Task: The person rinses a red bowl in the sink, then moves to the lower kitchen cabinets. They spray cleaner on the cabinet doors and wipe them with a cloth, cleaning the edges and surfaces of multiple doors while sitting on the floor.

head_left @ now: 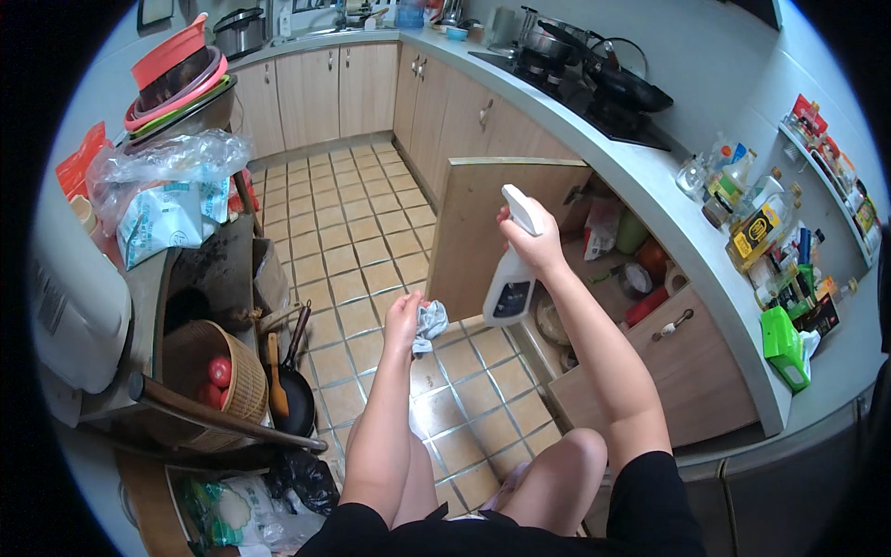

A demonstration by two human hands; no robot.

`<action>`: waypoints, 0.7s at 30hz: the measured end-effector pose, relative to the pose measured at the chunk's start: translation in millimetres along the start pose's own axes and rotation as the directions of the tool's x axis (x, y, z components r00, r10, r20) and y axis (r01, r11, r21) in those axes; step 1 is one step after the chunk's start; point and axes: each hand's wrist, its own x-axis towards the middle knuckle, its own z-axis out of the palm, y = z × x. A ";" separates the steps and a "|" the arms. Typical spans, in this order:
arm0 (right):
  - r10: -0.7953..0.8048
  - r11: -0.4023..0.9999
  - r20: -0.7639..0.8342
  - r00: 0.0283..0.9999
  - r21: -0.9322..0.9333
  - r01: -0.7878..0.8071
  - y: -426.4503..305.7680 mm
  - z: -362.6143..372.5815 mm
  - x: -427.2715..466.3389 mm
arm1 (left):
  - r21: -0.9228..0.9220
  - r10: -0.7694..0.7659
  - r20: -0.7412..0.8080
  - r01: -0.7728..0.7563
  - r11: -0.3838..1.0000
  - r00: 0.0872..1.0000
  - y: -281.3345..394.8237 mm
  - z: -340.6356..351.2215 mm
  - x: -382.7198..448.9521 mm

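Observation:
In my right hand [539,240] is a white spray bottle [509,292] with a dark label, gripped around its neck below the trigger head. It hangs in front of an opened cabinet door [473,230]. My left hand [402,322] holds a crumpled light grey cloth [431,324], low and left of that door's edge. Behind my right forearm lies the inside of the cabinet [585,264], where a green container [631,231], a red item [647,306] and a plastic bag [600,228] are visible. My forearm hides part of its contents.
A tiled floor [348,257] stretches ahead. On the right, the countertop [689,223] carries a gas stove [578,97] and several bottles [766,223]. At left stands a shelf with a wicker basket [243,369] of red fruit, beside a frying pan [301,404].

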 end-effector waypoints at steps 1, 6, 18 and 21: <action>-0.002 1.000 -0.039 0.999 0.012 0.003 5.1 3.9 3.5 | -0.008 -0.062 -0.006 0.062 0.998 0.998 2.8 -0.8 -5.1; -0.168 0.986 -0.250 0.954 -0.035 0.165 50.0 26.4 11.2 | 0.069 0.009 -0.008 -0.008 0.998 1.000 10.6 -7.2 -8.1; -0.213 0.973 -0.249 0.945 -0.142 0.182 70.0 36.2 3.1 | 0.031 -0.101 -0.045 0.102 0.994 0.994 -15.5 4.0 -3.9; -0.237 0.967 -0.223 0.945 -0.150 0.207 71.2 34.7 3.6 | -0.338 -0.309 0.134 0.336 0.879 0.942 -18.3 2.5 -1.0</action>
